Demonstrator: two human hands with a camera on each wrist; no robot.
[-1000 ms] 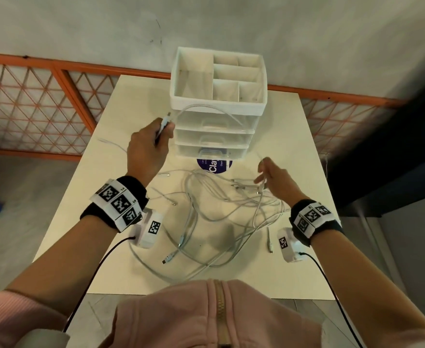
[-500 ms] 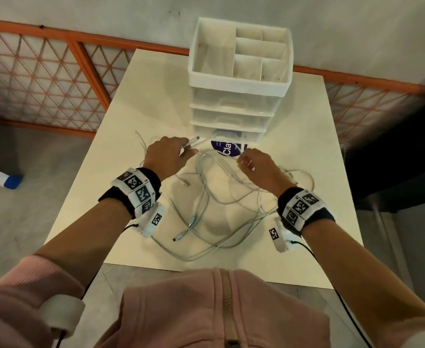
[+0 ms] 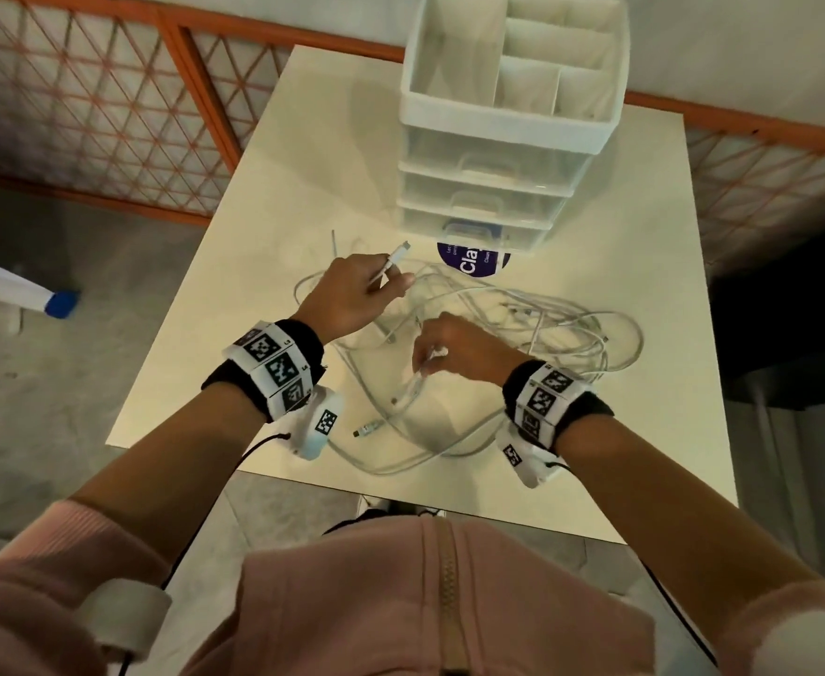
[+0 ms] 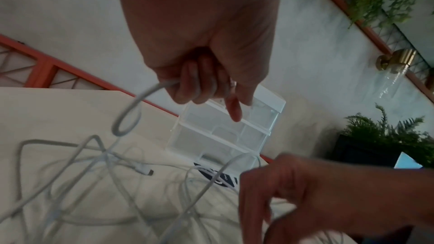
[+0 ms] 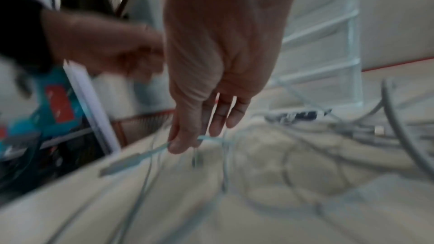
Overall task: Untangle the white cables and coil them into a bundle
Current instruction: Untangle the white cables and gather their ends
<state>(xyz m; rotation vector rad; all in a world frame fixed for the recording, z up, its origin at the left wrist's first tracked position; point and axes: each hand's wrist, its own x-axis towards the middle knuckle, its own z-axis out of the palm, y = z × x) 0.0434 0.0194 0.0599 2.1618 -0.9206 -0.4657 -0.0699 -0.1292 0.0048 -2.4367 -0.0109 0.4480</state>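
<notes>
Several white cables [image 3: 522, 329] tangled loose on the table [image 3: 303, 153], just in front of the drawer organizer [image 3: 508, 124]. Left hand [image 3: 347, 295] curled round one cable end, plug sticking out past the fingers. Right hand [image 3: 459, 348] pinching another cable near its plug between thumb and fingertips [image 5: 180, 146].

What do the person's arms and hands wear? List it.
Bare forearms; pink sleeves pushed up toward the elbows. Each wrist has a black band wrapped with white tiles printed with black square markers: left wristband, right wristband. A small white camera unit hangs beneath each, trailing a thin black cable. The hands are ungloved.
</notes>
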